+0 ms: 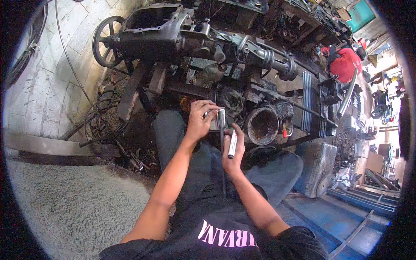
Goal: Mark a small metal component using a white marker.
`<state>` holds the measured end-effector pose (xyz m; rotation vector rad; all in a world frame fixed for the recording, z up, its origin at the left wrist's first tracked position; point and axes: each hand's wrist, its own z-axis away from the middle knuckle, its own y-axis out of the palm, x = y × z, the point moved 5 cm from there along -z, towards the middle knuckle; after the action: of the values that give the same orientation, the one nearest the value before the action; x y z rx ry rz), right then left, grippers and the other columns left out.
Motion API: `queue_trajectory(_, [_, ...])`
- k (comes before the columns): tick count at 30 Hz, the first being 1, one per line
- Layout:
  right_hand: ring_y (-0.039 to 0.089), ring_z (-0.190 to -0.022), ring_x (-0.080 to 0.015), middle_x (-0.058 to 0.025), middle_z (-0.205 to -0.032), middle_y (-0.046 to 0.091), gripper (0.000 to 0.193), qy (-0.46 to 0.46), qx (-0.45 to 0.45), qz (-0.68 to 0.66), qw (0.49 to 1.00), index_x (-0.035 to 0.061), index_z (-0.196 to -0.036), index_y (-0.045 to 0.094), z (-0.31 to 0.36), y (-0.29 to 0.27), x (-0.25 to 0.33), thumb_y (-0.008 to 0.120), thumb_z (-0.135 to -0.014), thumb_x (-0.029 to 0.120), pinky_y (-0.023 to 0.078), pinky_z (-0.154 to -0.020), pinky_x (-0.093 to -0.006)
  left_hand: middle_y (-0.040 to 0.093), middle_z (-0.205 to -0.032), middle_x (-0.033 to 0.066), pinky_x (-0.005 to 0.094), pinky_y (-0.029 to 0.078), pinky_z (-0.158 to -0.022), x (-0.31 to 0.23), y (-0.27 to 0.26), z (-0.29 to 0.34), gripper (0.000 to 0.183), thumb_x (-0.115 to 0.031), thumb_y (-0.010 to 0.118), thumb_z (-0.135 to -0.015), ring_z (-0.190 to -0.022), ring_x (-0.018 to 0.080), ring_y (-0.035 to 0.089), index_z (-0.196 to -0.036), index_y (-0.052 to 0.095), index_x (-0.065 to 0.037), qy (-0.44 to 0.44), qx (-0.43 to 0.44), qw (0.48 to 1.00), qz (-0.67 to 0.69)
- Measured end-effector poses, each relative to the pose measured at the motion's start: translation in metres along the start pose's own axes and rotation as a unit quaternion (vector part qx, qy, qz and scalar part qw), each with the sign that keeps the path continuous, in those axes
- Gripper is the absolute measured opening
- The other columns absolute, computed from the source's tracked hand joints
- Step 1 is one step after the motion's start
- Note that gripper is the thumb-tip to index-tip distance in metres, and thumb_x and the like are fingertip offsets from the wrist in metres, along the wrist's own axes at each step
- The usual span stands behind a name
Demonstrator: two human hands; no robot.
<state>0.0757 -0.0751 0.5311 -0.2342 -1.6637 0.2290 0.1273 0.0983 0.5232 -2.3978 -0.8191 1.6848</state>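
Note:
My left hand [201, 120] is closed, its fingertips pinched at the bright upper end of a thin dark metal rod [223, 130]. The rod runs down between my hands toward my lap. A small dark piece seems to sit between the left fingers; its kind does not show clearly. Curled beside the rod, my right hand [234, 149] grips a white marker [232, 145] with a black end pointing down toward me. Some right fingers lie against the rod, but whether they also hold it I cannot tell.
Ahead stands a greasy machine housing [151, 43] with a spoked handwheel [107, 42] and a shaft assembly [268, 63]. A round dirty pan [262, 125] is beyond my right knee, near a red-handled tool [284, 131]. Cables [106, 112] lie left. Another person in red [344, 65] is far right.

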Motion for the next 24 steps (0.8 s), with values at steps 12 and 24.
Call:
queue_trajectory(12, [0.056,-0.091,-0.012,-0.0058,-0.107,0.061,0.03,0.068,-0.04,-0.145,0.986,-0.002,-0.129,0.057,0.002,0.0,-0.003,0.051,-0.105,0.016,0.047,-0.085,-0.0274,0.07,-0.104,0.0057,0.04,0.042,-0.099,0.011,0.003,0.002,0.016,-0.023,0.071,-0.09,-0.108,0.0264,0.058,-0.098,0.078,-0.011,-0.014,-0.005,1.0,-0.004])
queue_trajectory(24, [0.057,-0.091,-0.0097,-0.0051,-0.102,0.063,0.015,0.078,-0.056,-0.144,0.985,-0.0005,-0.112,0.061,-0.002,0.005,0.001,0.063,-0.099,0.007,0.047,-0.082,-0.0263,0.071,-0.099,0.0051,0.04,0.043,-0.098,0.01,0.005,0.001,0.014,-0.021,0.073,-0.088,-0.105,0.0261,0.059,-0.096,0.079,-0.012,-0.025,-0.013,0.999,0.016])
